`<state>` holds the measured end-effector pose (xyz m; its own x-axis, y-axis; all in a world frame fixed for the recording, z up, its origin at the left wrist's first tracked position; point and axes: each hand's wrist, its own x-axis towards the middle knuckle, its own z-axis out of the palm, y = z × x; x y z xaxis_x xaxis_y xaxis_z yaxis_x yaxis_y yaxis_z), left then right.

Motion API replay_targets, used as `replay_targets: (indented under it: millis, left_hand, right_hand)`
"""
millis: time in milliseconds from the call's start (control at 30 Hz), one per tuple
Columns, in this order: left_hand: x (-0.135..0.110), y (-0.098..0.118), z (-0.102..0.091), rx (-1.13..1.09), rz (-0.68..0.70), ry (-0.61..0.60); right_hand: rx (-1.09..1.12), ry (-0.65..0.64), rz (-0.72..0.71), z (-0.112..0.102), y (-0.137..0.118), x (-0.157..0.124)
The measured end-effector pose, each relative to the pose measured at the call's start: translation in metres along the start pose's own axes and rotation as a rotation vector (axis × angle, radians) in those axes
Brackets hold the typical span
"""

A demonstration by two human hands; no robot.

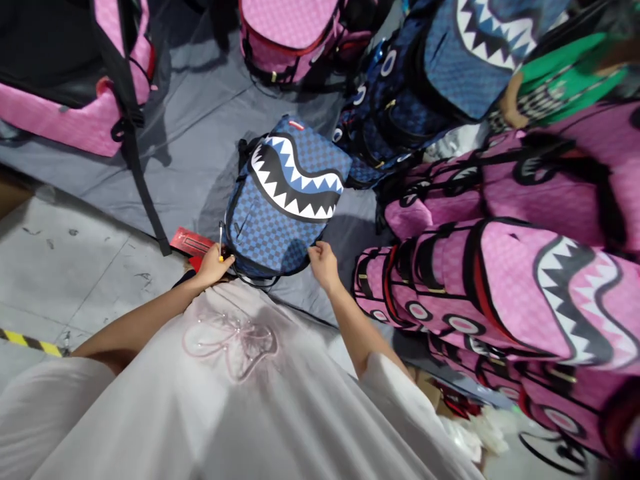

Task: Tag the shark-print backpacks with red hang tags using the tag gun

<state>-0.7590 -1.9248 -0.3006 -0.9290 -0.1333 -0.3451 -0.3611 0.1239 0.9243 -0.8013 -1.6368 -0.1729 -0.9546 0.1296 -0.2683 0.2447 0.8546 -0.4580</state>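
Note:
A blue-and-black checkered backpack (280, 230) with a printed shark mouth lies front side up on a grey cloth, right before me. My left hand (213, 268) is closed at its lower left corner. From that fist sticks up a slim tool (221, 241) with a pale metal shaft and a yellow part; its exact kind is unclear. At the lower right edge, my right hand (324, 264) pinches the backpack's side, fingers bent and thumb against the edge. A red flat packet (193, 241) with a dark outline lies just beyond my left hand.
Pink backpacks (505, 287) are piled at the right. Blue shark-mouth backpacks (465, 60) stand behind, near a person in a green top (565, 83). An opened pink bag (60, 120) with a hanging black strap (145, 187) lies left on the grey cloth (185, 133).

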Motion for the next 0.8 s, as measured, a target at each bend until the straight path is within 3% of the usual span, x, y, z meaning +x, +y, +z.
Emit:
replay_targets:
  millis: [67,133,233,333,433,600,700,800]
  left_hand:
    - [0.002,0.001,0.0,0.004,-0.004,-0.013]
    - [0.004,0.003,0.0,0.017,-0.002,-0.018]
    - [0.006,0.005,0.002,0.032,0.004,-0.026]
    - [0.007,0.003,0.002,0.011,0.018,-0.039]
    - [0.007,-0.003,0.001,-0.007,0.04,-0.07]
    - [0.008,-0.005,-0.002,0.112,0.057,-0.088]
    - [0.009,-0.004,-0.003,0.164,0.073,-0.092]
    - [0.009,-0.006,-0.003,0.189,0.108,-0.096]
  right_hand:
    - [0.185,-0.062,0.216,-0.004,0.013,0.007]
    - [0.215,-0.13,0.308,-0.002,0.015,0.018]
    - [0.207,-0.147,0.463,0.009,0.003,0.032]
    - [0.339,-0.19,0.581,0.018,-0.009,0.039]
    - [0.43,-0.278,0.617,0.012,-0.011,0.042]
    - [0.752,-0.423,0.718,-0.023,-0.006,0.041]
    - [1.023,-0.384,0.716,-0.037,-0.006,0.032]
    - [1.299,-0.244,0.632,-0.05,-0.009,0.031]
